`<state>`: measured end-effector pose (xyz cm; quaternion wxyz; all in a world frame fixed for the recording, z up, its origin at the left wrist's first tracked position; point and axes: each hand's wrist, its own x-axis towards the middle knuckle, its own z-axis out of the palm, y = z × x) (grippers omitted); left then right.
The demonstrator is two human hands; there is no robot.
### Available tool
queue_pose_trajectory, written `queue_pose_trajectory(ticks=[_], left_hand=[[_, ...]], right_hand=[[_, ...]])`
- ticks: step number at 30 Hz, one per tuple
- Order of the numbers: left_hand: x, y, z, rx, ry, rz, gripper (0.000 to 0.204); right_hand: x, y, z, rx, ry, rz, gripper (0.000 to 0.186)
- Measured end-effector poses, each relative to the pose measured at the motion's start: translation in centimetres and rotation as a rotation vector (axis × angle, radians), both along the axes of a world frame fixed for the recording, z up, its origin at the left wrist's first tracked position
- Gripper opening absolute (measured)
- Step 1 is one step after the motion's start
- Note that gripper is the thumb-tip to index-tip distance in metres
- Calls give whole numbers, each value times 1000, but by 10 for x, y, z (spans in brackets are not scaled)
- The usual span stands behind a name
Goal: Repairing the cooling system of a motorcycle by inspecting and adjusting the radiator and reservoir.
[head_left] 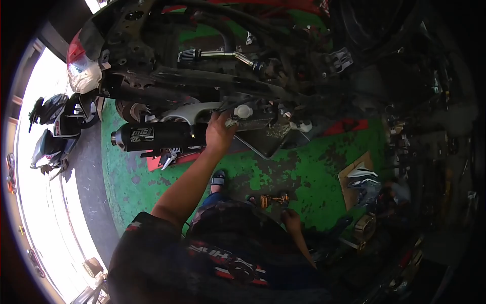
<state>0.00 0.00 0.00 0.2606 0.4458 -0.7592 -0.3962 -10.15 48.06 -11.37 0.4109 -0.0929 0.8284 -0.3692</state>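
A stripped scooter with a bare dark frame (167, 76) stretches across the upper part of the head view. My left hand (218, 136) reaches forward to its engine area, beside a round pale cap (243, 111). Its fingers are bent against the parts there; a small whitish bit shows next to them, and what they grip is hidden. Left of this hand lies the black exhaust muffler (162, 137), under a grey metal arm (191, 111). My right hand (291, 221) hangs low by my body, fingers curled in shadow; whatever they may hold is too dark to make out.
Yellow power tools (274, 200) lie on the worn green floor (309, 177) by my feet. Cardboard (349, 190) with loose parts is at right, near a round metal part (365, 226). An intake tube with a cone filter (188, 55) sits inside the frame. Another scooter (53, 144) stands left.
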Motion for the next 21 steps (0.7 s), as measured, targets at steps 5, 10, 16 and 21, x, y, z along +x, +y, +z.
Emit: queue_pose_trajectory(ticks=[5,10,16,21], left_hand=[[-42,-19,39,-321,-371,-260,59],[-83,-27,47,-428,-698,-432,50],[-113,-35,27,-535,-761,-410,45],[-115,-33,30,-573,-783,-421,57]], right_hand=[[-14,-92,23,-131,154,104,29],[3,-169,40,-255,73,32,29],[28,-188,53,-356,-56,-11,28],[34,-144,37,-353,-12,-131,27]])
